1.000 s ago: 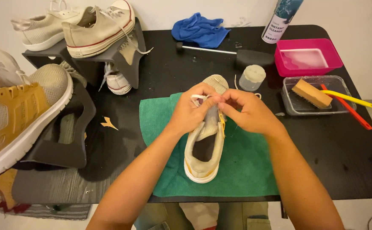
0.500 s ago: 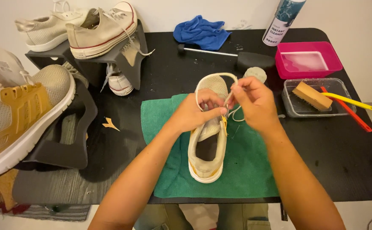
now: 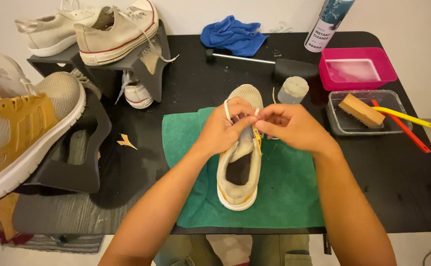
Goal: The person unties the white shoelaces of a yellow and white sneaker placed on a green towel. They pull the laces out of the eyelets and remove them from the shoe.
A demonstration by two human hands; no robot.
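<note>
From your head camera, you are working over a beige shoe lying toe-away on a green cloth at the desk's front middle: your left hand is pinching a white lace at the tongue, fingers closed on it, and your right hand is pressing in beside it, fingertips together at the same spot on the shoe. Along the right edge a clear tray is holding a brush, behind it a pink tub, while a blue rag is sitting at the back edge.
</note>
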